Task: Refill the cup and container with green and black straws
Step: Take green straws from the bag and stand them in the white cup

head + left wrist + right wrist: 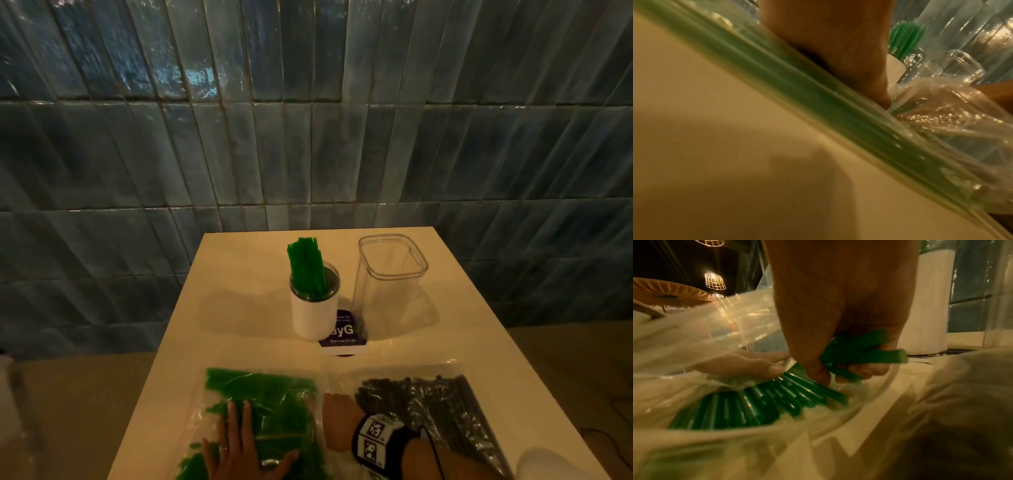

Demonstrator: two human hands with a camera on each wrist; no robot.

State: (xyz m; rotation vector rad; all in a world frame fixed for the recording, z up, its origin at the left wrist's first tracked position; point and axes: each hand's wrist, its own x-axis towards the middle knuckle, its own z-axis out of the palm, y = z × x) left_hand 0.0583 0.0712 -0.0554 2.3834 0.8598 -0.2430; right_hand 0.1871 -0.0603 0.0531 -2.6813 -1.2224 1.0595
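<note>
Now the right hand [846, 344] is reaching into the clear bag [202, 404], its grip holding green straws [863, 353], while the left hand [246, 448], its grip wide, is pressing the bag flat on the desk [246, 329].

Rings on left hand [245, 455] — black marker-tagged band, cable on right wrist.
</note>
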